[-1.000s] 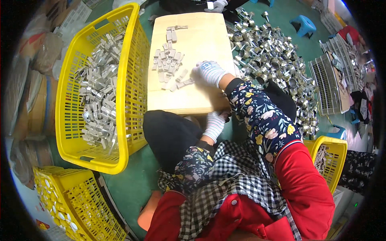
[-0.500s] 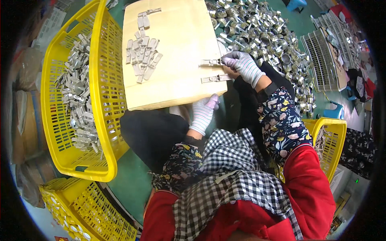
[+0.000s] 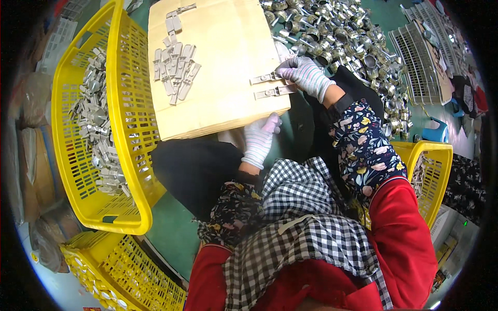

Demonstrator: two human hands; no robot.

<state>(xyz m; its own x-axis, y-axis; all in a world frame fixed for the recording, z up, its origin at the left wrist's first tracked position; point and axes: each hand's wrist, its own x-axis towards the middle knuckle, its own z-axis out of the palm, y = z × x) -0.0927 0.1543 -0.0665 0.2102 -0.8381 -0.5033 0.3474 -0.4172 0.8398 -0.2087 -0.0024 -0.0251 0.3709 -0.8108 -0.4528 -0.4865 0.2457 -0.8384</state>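
A thick tan board [image 3: 218,98] lies across my lap, looking like stacked sheets at its near edge. At its right edge my right hand [image 3: 306,76], in a striped glove, is closed in a pinch on the end of a flat metal clip piece [image 3: 264,78]. Just below it a similar metal piece [image 3: 274,93] rests on the board, poking past the edge. My left hand [image 3: 259,139], also gloved, is closed against the board's near edge, its thumb showing; what its fingers hold is hidden. Several more metal pieces [image 3: 175,67] lie clustered on the board's left part.
At left stands a yellow basket [image 3: 124,119] of metal pieces, with another yellow crate [image 3: 129,264] below it. Many round metal parts with stems [image 3: 340,36] are heaped beyond the board at right. A yellow basket [image 3: 436,176] and white racks [image 3: 415,62] stand further right.
The piece in my right hand has tilted and come closer to the lower piece. The board has shifted slightly left and up in view. My left hand stays by the near edge.
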